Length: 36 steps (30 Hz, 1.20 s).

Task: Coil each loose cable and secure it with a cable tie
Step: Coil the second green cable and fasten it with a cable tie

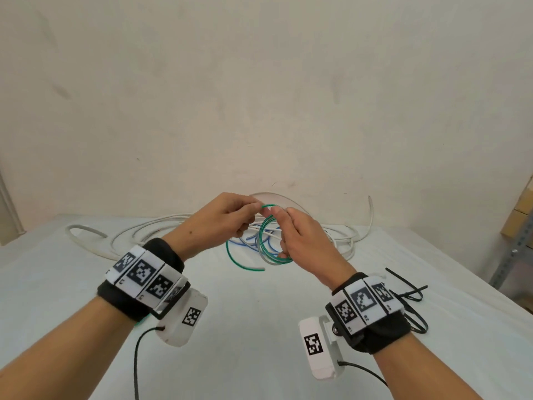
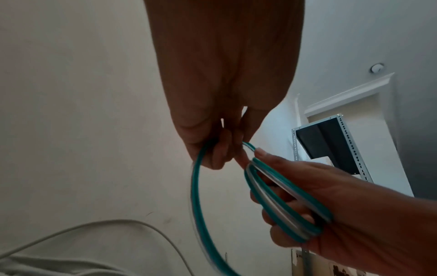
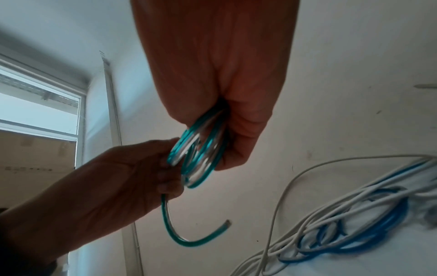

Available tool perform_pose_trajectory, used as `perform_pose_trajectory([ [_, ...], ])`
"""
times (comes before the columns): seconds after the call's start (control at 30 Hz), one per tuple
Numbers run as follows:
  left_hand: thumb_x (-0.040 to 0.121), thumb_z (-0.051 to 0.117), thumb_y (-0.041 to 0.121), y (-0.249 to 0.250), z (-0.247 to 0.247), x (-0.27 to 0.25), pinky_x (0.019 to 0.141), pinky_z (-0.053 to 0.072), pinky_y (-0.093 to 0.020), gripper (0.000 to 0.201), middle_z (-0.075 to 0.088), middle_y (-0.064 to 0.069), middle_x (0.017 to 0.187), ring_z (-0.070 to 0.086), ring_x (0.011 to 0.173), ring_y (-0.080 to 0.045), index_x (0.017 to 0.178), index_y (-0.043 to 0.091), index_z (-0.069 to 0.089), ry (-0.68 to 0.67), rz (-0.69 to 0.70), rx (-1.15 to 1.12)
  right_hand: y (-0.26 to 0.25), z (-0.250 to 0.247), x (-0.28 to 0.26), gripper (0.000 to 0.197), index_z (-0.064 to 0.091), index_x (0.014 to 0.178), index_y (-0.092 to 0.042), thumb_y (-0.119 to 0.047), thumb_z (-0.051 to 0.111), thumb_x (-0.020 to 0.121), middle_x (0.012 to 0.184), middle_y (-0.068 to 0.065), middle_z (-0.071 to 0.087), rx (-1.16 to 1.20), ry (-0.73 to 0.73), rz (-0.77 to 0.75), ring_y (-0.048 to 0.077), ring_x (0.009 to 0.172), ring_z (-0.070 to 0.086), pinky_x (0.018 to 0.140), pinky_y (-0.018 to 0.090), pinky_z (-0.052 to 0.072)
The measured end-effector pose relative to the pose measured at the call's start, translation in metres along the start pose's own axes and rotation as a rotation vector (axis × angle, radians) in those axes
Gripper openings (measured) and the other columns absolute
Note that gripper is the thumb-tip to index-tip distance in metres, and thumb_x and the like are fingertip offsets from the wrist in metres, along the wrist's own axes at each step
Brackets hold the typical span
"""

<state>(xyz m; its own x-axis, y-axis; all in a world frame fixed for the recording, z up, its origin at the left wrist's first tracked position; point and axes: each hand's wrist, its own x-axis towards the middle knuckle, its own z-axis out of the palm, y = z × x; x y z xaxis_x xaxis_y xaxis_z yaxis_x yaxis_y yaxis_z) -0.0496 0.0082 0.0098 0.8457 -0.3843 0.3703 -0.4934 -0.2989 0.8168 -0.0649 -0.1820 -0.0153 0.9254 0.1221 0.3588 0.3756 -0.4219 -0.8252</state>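
Note:
A green-and-white cable (image 1: 266, 241) is wound into a small coil held above the table. My right hand (image 1: 300, 241) grips the coil (image 2: 283, 205) with its fingers curled through the loops (image 3: 203, 155). My left hand (image 1: 230, 217) pinches the cable's loose stretch (image 2: 196, 186) at the top of the coil. The free tail (image 1: 242, 262) curves down to the left, its cut end (image 3: 225, 223) hanging clear. Black cable ties (image 1: 409, 295) lie on the table just right of my right wrist.
A tangle of thick white cable (image 1: 138, 229) and blue cable (image 1: 245, 246) lies on the white table (image 1: 259, 327) behind my hands, seen also as white and blue loops (image 3: 354, 214). A metal shelf post (image 1: 510, 255) and cardboard boxes (image 1: 522, 215) stand at the right.

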Motion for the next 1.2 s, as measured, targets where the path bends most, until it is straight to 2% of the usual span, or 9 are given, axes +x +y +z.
perform_pose_trajectory([
  [0.1, 0.103, 0.057, 0.033, -0.007, 0.005, -0.004, 0.068, 0.056, -0.034, 0.034, 0.059, -0.004, 0.069, 0.056, 0.067, -0.018, 0.099, 0.007, 0.078, 0.057, 0.048, 0.066, 0.000, 0.004, -0.001, 0.040, 0.049, 0.077, -0.019, -0.044, 0.047, 0.109, 0.066, 0.000, 0.045, 0.055, 0.087, -0.018, 0.005, 0.049, 0.049, 0.059, 0.030, 0.056],
  [0.17, 0.103, 0.057, 0.035, -0.011, 0.011, -0.005, 0.080, 0.063, -0.044, 0.037, 0.076, -0.009, 0.082, 0.073, 0.080, -0.025, 0.099, 0.006, 0.079, 0.042, -0.010, 0.060, 0.002, 0.007, 0.001, 0.042, 0.048, 0.078, -0.019, -0.048, 0.047, 0.108, 0.064, -0.001, 0.047, 0.046, 0.158, -0.033, 0.010, 0.054, 0.050, 0.061, 0.039, 0.057],
  [0.37, 0.109, 0.046, 0.015, -0.005, 0.030, -0.022, 0.094, 0.061, -0.039, 0.033, 0.078, -0.018, 0.105, 0.076, 0.102, -0.031, 0.115, -0.001, 0.074, -0.025, -0.197, -0.357, -0.002, 0.009, 0.003, 0.043, 0.049, 0.078, -0.021, -0.051, 0.044, 0.107, 0.063, -0.006, 0.050, 0.001, 0.293, -0.014, 0.016, 0.062, 0.054, 0.075, 0.058, 0.057],
  [0.47, 0.109, 0.044, 0.022, 0.002, 0.035, -0.022, 0.095, 0.060, -0.041, 0.037, 0.078, -0.018, 0.106, 0.074, 0.105, -0.036, 0.115, -0.003, 0.072, 0.000, -0.258, -0.472, -0.001, 0.010, 0.002, 0.042, 0.049, 0.081, -0.016, -0.046, 0.042, 0.109, 0.065, -0.004, 0.051, -0.030, 0.332, -0.008, 0.006, 0.054, 0.052, 0.068, 0.042, 0.053],
  [0.57, 0.109, 0.049, 0.029, 0.002, 0.053, -0.023, 0.095, 0.060, -0.040, 0.036, 0.076, -0.011, 0.098, 0.073, 0.093, -0.025, 0.109, -0.002, 0.068, 0.095, -0.223, -0.477, 0.001, 0.015, 0.000, 0.043, 0.051, 0.086, -0.011, -0.044, 0.039, 0.111, 0.071, -0.001, 0.055, -0.014, 0.407, 0.009, 0.006, 0.064, 0.055, 0.058, 0.019, 0.039],
  [0.67, 0.111, 0.044, 0.026, 0.000, 0.074, -0.023, 0.085, 0.059, -0.032, 0.034, 0.066, -0.009, 0.087, 0.064, 0.083, -0.018, 0.099, 0.002, 0.064, 0.254, -0.214, -0.537, 0.001, 0.025, 0.000, 0.045, 0.052, 0.087, -0.011, -0.047, 0.036, 0.111, 0.077, 0.006, 0.063, 0.055, 0.444, 0.051, 0.024, 0.078, 0.060, 0.064, 0.027, 0.038],
  [0.83, 0.111, 0.044, 0.028, 0.011, 0.083, -0.019, 0.074, 0.051, -0.030, 0.039, 0.060, -0.005, 0.071, 0.061, 0.064, -0.015, 0.080, 0.009, 0.057, 0.320, -0.266, -0.883, -0.002, 0.028, 0.002, 0.049, 0.050, 0.083, -0.016, -0.053, 0.033, 0.109, 0.074, 0.005, 0.064, 0.119, 0.435, 0.090, 0.026, 0.077, 0.063, 0.080, 0.045, 0.051],
  [0.97, 0.110, 0.046, 0.027, 0.015, 0.078, -0.013, 0.068, 0.042, -0.027, 0.035, 0.047, 0.000, 0.062, 0.048, 0.057, -0.013, 0.078, 0.014, 0.048, 0.368, -0.232, -0.943, -0.008, 0.027, -0.001, 0.050, 0.053, 0.086, -0.015, -0.053, 0.031, 0.110, 0.070, -0.001, 0.059, 0.140, 0.394, 0.096, 0.014, 0.070, 0.061, 0.080, 0.042, 0.050],
  [1.2, 0.110, 0.048, 0.032, 0.014, 0.061, -0.003, 0.051, 0.038, -0.025, 0.037, 0.024, 0.007, 0.057, 0.025, 0.046, -0.011, 0.077, 0.017, 0.043, 0.487, -0.216, -0.864, -0.010, 0.034, -0.013, 0.049, 0.053, 0.085, -0.016, -0.054, 0.034, 0.109, 0.077, -0.002, 0.057, 0.079, 0.268, 0.044, 0.015, 0.073, 0.052, 0.072, 0.035, 0.042],
])
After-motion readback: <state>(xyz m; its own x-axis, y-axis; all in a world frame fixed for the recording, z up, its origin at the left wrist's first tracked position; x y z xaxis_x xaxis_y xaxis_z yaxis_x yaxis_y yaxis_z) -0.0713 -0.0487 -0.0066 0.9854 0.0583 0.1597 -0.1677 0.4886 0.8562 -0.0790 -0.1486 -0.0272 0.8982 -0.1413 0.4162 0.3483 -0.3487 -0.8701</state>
